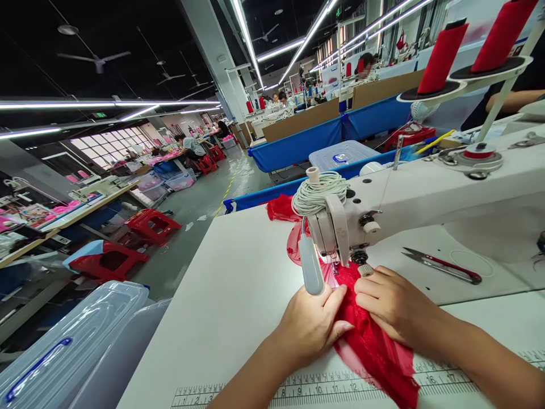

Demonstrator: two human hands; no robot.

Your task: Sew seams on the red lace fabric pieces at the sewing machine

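Note:
A piece of red lace fabric [374, 346] lies on the white sewing table [238, 295] and runs under the head of a white sewing machine [426, 199]. My left hand [309, 324] presses the fabric's left edge with fingers together, just below the machine's small lamp [310, 264]. My right hand [394, 304] rests on the fabric to the right of the needle, fingers curled down onto the cloth. More red fabric [283, 210] shows behind the machine head. The needle itself is mostly hidden by the presser area.
Red-handled thread snips [443, 266] lie on the table to the right. Two red thread cones [443, 57] stand on the machine's rack. Clear plastic bins [76, 341] sit at lower left, red stools [151, 224] on the aisle floor. Other people work at distant tables.

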